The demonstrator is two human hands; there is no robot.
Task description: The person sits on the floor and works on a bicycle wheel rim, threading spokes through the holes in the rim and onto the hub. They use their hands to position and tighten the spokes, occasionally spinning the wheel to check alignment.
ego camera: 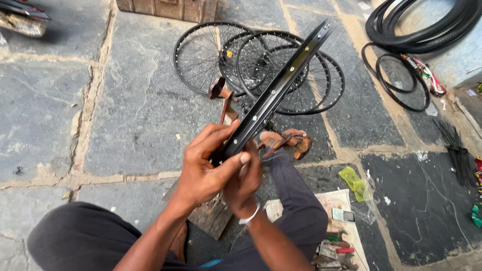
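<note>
Black bicycle rim point(279, 89), glossy, drilled with spoke holes, held edge-on above stone floor; left hand point(203, 168) clamped on its lower end, right hand point(244, 183) closed just beside; no containers discernible

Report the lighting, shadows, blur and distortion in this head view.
Head view: soft, even daylight, with only faint shadows under the spoked wheels; mild glare along the black rim held by the left hand and right hand; both hands and the rim look sharp; wide-angle bending curves the paving joints near the edges; no obvious motion blur.
</note>
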